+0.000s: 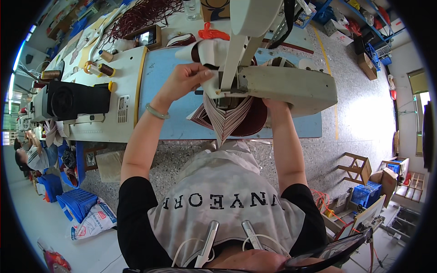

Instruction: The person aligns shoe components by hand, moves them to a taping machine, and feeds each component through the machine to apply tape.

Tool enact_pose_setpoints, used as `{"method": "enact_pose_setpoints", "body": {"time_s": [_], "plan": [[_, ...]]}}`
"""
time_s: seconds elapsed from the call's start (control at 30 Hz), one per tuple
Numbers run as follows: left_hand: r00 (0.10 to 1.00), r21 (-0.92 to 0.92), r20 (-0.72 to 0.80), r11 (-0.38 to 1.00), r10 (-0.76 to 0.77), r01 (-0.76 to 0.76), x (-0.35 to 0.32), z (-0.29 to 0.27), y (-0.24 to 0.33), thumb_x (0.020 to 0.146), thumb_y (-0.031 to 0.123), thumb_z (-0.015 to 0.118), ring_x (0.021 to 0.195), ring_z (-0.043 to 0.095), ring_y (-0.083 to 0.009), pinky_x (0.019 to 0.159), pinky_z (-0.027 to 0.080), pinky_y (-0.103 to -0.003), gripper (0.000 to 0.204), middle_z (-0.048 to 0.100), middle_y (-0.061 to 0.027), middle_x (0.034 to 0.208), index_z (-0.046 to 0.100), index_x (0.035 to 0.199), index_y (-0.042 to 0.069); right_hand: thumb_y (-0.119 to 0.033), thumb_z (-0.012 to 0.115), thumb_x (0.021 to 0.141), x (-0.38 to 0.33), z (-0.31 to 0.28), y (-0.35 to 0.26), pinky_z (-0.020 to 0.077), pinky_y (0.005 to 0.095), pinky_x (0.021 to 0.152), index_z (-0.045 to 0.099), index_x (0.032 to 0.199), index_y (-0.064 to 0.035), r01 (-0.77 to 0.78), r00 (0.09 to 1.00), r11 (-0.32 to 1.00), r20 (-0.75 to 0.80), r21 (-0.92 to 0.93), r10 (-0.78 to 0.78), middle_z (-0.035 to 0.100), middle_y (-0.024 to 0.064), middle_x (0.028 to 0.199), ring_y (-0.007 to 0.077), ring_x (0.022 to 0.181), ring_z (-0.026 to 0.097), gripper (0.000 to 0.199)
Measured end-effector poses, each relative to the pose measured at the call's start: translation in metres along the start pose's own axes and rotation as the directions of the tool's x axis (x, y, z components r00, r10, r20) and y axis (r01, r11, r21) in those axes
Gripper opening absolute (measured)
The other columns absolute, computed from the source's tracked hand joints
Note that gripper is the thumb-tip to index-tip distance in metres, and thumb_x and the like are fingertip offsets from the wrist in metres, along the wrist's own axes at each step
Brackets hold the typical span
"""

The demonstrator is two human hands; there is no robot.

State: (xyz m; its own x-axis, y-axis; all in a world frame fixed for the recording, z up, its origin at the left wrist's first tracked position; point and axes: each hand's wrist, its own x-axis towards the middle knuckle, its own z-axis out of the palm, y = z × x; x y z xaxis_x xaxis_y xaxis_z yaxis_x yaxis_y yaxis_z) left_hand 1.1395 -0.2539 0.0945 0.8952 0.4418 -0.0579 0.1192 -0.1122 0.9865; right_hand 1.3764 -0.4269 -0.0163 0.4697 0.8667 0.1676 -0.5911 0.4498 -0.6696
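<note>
A striped maroon-and-white piece [223, 119], pointed at its near end, lies under the head of a pale sewing machine [291, 84]. Dark red material [251, 119] shows at its right side. My left hand [185, 81] is raised beside the machine's needle end, thumb and fingers pinched together. What they pinch is too small to make out; a white curled piece [210, 53] is right beyond the fingertips. On the other side, my right hand [276, 103] reaches in under the machine arm, next to the dark red material. Its fingers are hidden there.
The machine stands on a light blue tabletop [161, 98]. To the left, another table carries thread spools [107, 69] and a black machine part [77, 101]. Dark red strips [136, 20] and a red plastic bag [213, 32] lie farther back. A wooden stool [357, 168] stands at right.
</note>
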Motion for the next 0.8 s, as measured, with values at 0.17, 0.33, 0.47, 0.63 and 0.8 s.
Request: {"method": "enact_pose_setpoints", "body": {"time_s": [0.17,0.33,0.47,0.63,0.8], "plan": [[0.937,0.007,-0.302,0.983,0.176,-0.182,-0.015,0.011,-0.019,0.093,0.021,0.061,0.057,0.046,-0.0044,0.046,0.033,-0.018,0.027,0.058,-0.0053,0.091,0.067,0.108,0.000,-0.024,0.062,0.089,-0.034,0.016,0.004,0.0482,0.0376,0.089,0.062,0.107,-0.0086,0.135,0.942,0.620,-0.095,-0.773,-0.323,0.063,0.0078,0.111,0.0224,0.104,0.059,0.023],[0.634,0.480,-0.526,0.814,0.566,-0.328,-0.071,0.074,-0.048,0.082,0.010,0.071,0.097,0.052,-0.0177,0.079,0.045,-0.028,0.051,0.047,-0.0115,0.122,0.046,0.126,0.001,-0.015,0.074,0.077,-0.081,0.082,-0.001,0.0470,0.0380,0.085,0.068,0.091,-0.0062,0.152,0.815,0.075,0.082,-0.986,-0.573,0.066,0.0082,0.102,0.0262,0.096,0.060,0.018],[0.712,0.414,-0.504,0.860,0.489,-0.298,-0.083,0.121,-0.069,0.077,0.009,0.075,0.110,0.045,-0.0230,0.091,0.039,-0.033,0.064,0.042,-0.0127,0.125,0.036,0.128,0.003,-0.010,0.076,0.069,-0.073,0.093,-0.004,0.0461,0.0379,0.081,0.070,0.086,-0.0051,0.392,0.863,-0.088,0.399,-0.916,-0.311,0.066,0.0077,0.088,0.0273,0.088,0.060,0.018],[0.705,0.474,-0.478,0.829,0.525,-0.296,-0.087,0.146,-0.116,0.072,0.011,0.078,0.115,0.039,-0.0337,0.100,0.032,-0.043,0.060,0.044,-0.0166,0.121,0.041,0.119,0.003,-0.011,0.075,0.071,-0.072,0.079,-0.014,0.0458,0.0367,0.079,0.069,0.081,-0.0033,0.320,0.946,0.077,0.323,-0.944,0.035,0.065,0.0082,0.081,0.0274,0.084,0.059,0.013],[0.650,0.575,-0.435,0.748,0.623,-0.332,-0.087,0.151,-0.128,0.073,0.014,0.079,0.114,0.040,-0.0336,0.100,0.032,-0.045,0.057,0.044,-0.0160,0.121,0.043,0.116,0.005,-0.008,0.071,0.074,-0.069,0.085,-0.008,0.0458,0.0373,0.076,0.065,0.072,-0.0019,0.449,0.892,-0.014,0.447,-0.893,0.071,0.065,0.0082,0.079,0.0273,0.078,0.057,0.009]]}}
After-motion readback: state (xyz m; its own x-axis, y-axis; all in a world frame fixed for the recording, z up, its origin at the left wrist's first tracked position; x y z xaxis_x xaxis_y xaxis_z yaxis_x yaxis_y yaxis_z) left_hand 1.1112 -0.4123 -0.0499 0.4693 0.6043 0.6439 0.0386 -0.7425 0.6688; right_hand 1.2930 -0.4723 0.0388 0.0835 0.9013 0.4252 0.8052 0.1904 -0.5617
